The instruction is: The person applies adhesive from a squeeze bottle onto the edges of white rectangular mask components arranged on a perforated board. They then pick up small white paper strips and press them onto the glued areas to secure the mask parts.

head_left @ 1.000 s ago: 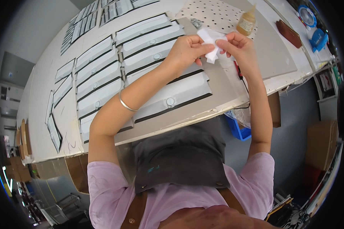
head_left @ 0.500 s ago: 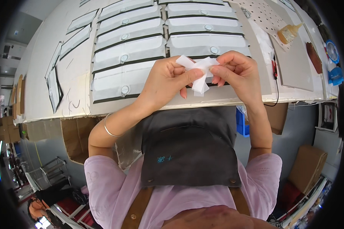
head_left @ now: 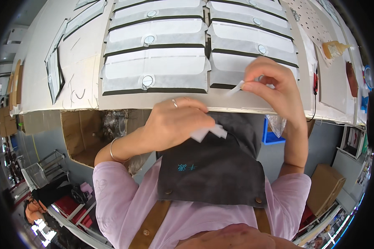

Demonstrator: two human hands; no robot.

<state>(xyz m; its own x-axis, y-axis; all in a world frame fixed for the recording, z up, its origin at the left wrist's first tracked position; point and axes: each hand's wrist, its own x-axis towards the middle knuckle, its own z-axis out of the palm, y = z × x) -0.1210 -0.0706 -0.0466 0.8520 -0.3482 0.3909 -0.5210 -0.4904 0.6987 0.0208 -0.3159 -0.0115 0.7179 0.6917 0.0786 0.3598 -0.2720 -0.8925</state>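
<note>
My left hand (head_left: 176,123) is closed on several small white strips (head_left: 200,134), whose ends stick out below the fingers in front of my dark apron. Between thumb and forefinger, my right hand (head_left: 276,85) pinches one thin white strip (head_left: 236,89), a little blurred, over the near edge of the board. Flat white-and-grey panels (head_left: 156,66) with black edges lie in two columns beyond my hands. Each one I can see whole bears a round silvery disc (head_left: 147,81) near its front edge. My right hand partly covers the nearest panel (head_left: 226,74) of the right column.
To the right are a yellowish squeeze bottle (head_left: 333,50), a red-handled tool (head_left: 316,85) with a black cord and a perforated board (head_left: 309,20). More dark-edged pieces (head_left: 54,74) lie at left. Below the table edge sit a cardboard box (head_left: 81,139) and a blue bin (head_left: 273,137).
My hands have parted. The left came down toward my apron with the bunch of strips; the right moved rightward with a single strip. The panels appear larger and nearer in view.
</note>
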